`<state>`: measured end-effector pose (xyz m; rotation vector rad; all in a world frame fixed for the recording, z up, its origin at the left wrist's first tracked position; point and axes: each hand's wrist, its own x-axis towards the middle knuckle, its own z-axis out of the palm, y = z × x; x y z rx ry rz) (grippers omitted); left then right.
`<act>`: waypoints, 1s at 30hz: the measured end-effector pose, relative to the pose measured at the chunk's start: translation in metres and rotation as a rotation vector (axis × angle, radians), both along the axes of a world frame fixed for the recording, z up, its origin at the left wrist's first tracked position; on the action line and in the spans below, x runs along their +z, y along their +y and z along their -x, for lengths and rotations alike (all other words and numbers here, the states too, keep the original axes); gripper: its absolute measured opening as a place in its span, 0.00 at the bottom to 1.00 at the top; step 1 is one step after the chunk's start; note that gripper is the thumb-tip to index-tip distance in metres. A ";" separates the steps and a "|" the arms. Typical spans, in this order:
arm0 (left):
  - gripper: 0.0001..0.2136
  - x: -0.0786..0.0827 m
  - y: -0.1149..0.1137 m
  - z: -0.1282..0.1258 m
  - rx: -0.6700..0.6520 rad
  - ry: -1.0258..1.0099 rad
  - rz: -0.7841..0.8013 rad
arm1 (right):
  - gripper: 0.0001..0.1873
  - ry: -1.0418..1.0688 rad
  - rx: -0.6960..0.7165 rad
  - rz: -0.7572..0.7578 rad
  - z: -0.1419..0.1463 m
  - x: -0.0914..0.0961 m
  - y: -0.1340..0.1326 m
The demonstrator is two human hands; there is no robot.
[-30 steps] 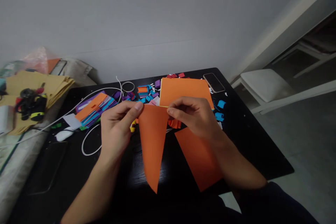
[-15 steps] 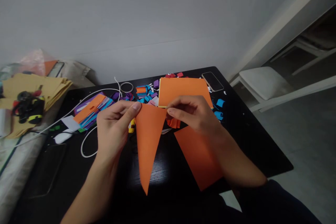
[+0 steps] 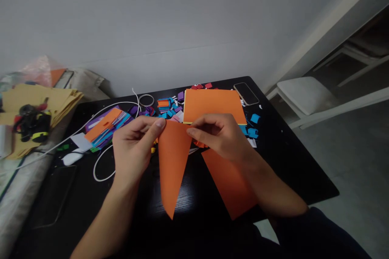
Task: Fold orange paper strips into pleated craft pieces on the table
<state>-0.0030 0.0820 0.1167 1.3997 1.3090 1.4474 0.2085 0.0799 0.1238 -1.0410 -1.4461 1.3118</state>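
Observation:
A long triangular piece of orange paper hangs point down over the table. My left hand pinches its upper left corner between thumb and forefinger. At the upper right corner, my right hand has its thumb and forefinger closed on the edge. Under my right wrist lies a flat orange sheet, partly covered by the forearm. Beyond the hands is a stack of orange paper with a yellow layer along its edge.
Paper scraps lie around the stack on the black table. Left are a pile of coloured paper strips, a white cable, a white mouse and a tape ring. A phone-shaped object lies at the far right corner.
The triangle's lower tip has risen slightly and shifted right. My right hand has moved a little left and down along the upper edge; my left hand has barely moved.

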 end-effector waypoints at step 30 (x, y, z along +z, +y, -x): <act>0.09 0.003 0.001 -0.002 -0.392 0.200 0.131 | 0.10 -0.021 -0.117 -0.115 -0.003 0.000 0.010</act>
